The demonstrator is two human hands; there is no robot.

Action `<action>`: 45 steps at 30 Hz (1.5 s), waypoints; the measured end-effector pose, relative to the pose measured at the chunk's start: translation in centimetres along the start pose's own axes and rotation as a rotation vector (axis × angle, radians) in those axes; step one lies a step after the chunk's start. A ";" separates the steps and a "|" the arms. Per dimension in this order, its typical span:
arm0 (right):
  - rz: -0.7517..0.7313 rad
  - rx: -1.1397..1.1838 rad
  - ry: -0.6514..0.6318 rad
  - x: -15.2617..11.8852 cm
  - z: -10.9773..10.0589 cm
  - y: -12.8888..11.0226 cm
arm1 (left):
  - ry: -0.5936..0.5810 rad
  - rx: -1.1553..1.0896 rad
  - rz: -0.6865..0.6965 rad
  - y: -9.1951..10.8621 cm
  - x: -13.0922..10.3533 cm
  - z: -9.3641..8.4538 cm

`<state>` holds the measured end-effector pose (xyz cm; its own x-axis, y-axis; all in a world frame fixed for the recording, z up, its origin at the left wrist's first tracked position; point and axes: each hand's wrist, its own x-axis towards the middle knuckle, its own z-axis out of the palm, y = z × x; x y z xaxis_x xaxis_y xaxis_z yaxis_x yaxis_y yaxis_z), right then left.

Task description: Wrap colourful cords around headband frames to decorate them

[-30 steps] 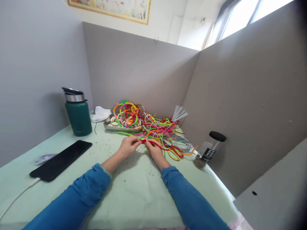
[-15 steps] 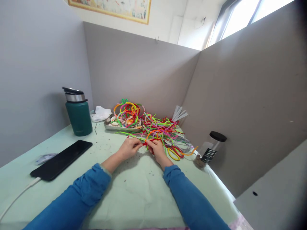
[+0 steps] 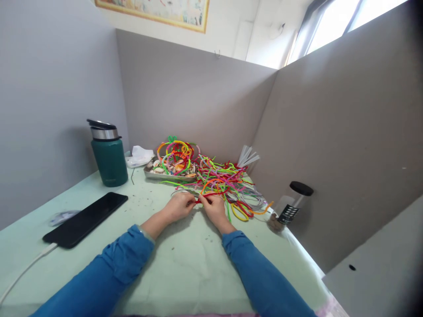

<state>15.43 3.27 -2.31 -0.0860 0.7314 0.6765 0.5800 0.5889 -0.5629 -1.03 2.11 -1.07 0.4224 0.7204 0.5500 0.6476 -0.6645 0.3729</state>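
Between my two hands runs a red pipe cleaner [image 3: 198, 201], pinched close together from both sides. My left hand [image 3: 180, 205] has its thumb and fingers closed on it, and my right hand [image 3: 214, 208] grips it just to the right. A red length trails past the right fingers toward the pile. Just beyond my hands lies a loose heap of coloured pipe cleaners [image 3: 224, 174] in pink, green, red, orange and grey. The parts of the red piece inside my fingers are hidden.
Behind my left hand a metal tray [image 3: 170, 177] holds shells and looped pipe-cleaner shapes. At left are a green bottle [image 3: 110, 163], a phone [image 3: 87, 219] on a white cable, and white tissue [image 3: 141, 155]. A clear jar [image 3: 292, 204] with a black lid stands at right, near grey partitions.
My right hand has shifted slightly left, closer to the left one. More of the red pipe cleaner now shows, stretching right above the right hand.
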 end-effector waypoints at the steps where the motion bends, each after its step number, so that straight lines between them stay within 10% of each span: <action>1: -0.025 -0.016 0.003 0.0 0.0 -0.1 | -0.004 -0.010 0.001 0.0 0.0 0.0; 30: -0.282 -0.038 -0.197 -0.4 -0.1 -0.7 | -0.106 -0.177 -0.178 -1.5 0.1 1.0; 45: -0.201 0.027 -0.055 -0.2 -0.1 -0.6 | -0.112 -0.198 -0.266 -2.2 0.4 1.5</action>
<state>15.17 2.75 -2.11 -0.2421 0.6152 0.7503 0.5251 0.7333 -0.4318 -1.30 4.19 -2.77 0.3291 0.8836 0.3330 0.6135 -0.4682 0.6360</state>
